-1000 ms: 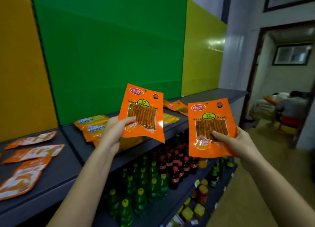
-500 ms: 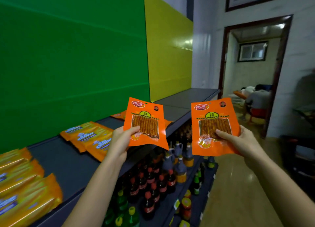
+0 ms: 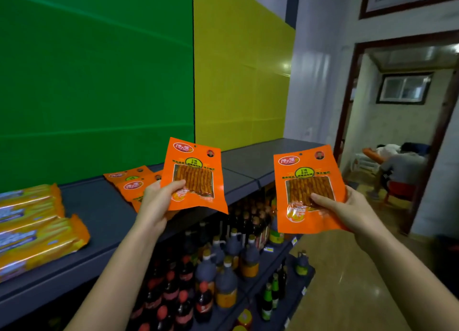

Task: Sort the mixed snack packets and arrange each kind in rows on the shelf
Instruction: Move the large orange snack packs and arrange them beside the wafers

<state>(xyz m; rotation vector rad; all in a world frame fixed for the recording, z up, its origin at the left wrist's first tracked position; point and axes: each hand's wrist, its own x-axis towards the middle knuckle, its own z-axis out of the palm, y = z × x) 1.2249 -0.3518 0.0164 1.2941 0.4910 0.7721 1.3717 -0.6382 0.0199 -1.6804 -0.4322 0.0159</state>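
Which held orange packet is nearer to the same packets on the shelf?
The flat orange plastic packet in the left hand: it overlaps those lying packets; the right hand holds its packet apart.

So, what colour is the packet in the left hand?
Orange; the flat plastic snack packet shows best in the head view.

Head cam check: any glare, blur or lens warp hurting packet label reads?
Head view: glare on the yellow panel and sheen on the long wrappers; wide-angle skews the doorframe; left packet and right packet are soft, small print unreadable; bottles below sit dim.
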